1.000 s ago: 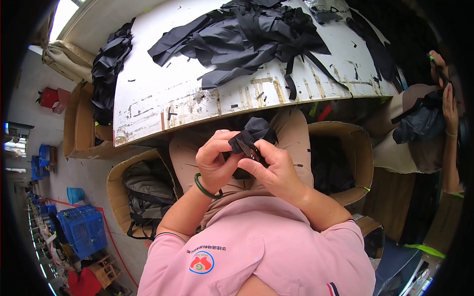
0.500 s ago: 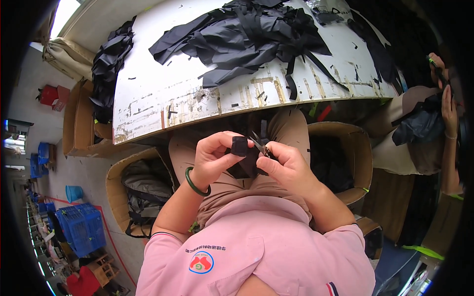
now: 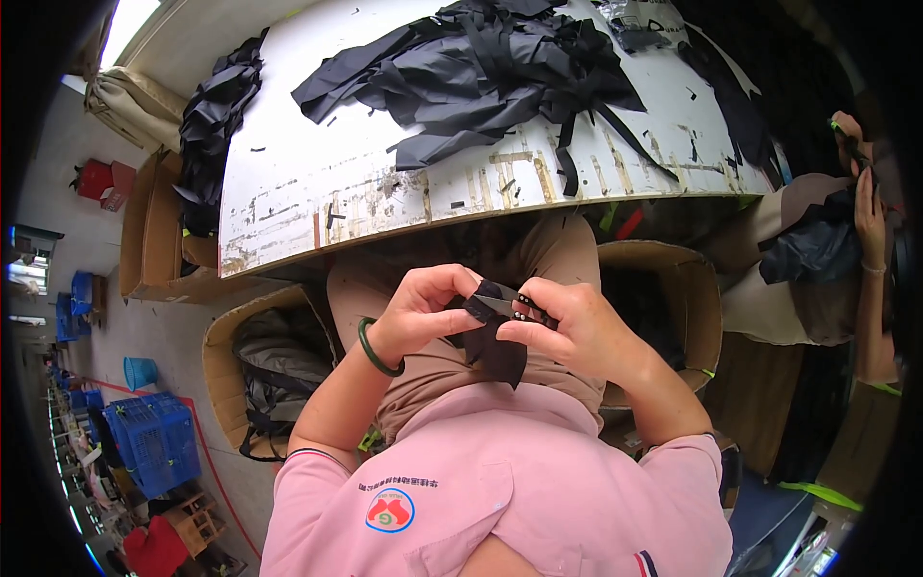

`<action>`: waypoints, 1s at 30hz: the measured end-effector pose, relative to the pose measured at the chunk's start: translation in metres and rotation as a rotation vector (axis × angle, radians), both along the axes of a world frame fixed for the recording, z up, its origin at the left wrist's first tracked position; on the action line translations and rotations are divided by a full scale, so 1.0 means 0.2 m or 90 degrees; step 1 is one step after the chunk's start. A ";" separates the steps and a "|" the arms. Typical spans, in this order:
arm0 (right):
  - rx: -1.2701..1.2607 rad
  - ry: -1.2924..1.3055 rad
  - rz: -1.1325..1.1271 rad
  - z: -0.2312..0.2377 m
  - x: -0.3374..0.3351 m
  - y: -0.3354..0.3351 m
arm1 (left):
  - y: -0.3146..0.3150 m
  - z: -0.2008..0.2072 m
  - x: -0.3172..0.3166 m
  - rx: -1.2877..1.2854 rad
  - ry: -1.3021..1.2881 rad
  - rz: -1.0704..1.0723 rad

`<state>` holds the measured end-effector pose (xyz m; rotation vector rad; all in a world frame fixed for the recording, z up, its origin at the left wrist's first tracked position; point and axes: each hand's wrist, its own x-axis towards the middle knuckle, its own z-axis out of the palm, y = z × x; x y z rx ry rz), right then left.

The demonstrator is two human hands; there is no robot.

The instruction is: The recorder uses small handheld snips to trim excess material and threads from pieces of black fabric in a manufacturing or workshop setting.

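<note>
Between its thumb and fingers, my left hand (image 3: pixel 430 306) pinches a piece of black fabric (image 3: pixel 497 358), whose lower part hangs over my lap. My right hand (image 3: pixel 569 324) is closed on a small pair of thread snips (image 3: pixel 507 307) with dark handles and metal blades. The blades point left and lie against the fabric close to my left fingertips. Whether they are cutting it I cannot tell. A dark green bangle circles my left wrist.
A white worktable (image 3: pixel 298 207) ahead carries a heap of black fabric pieces (image 3: pixel 481 82) and scattered scraps. Cardboard boxes stand by both legs, the left box (image 3: pixel 223 385) holding dark fabric. At the right, a co-worker's hands (image 3: pixel 870 207) handle black material. Blue crates (image 3: pixel 154 438) stand far left.
The black fabric has been turned and now hangs down below my left hand. My right hand has shifted slightly right, and the snips now lie across the fabric, pointing more sideways.
</note>
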<state>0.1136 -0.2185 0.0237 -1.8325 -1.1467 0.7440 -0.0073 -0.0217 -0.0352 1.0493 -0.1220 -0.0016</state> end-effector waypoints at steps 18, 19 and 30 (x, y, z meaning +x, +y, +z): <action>-0.015 0.104 0.022 -0.06 0.02 -0.04 | 0.05 0.01 0.02 0.013 -0.008 -0.067; -0.020 0.133 0.038 -0.06 0.03 -0.05 | 0.06 0.01 0.03 -0.013 0.014 -0.102; -0.045 0.095 0.089 -0.03 0.04 -0.05 | 0.13 -0.01 0.06 -0.080 0.063 -0.233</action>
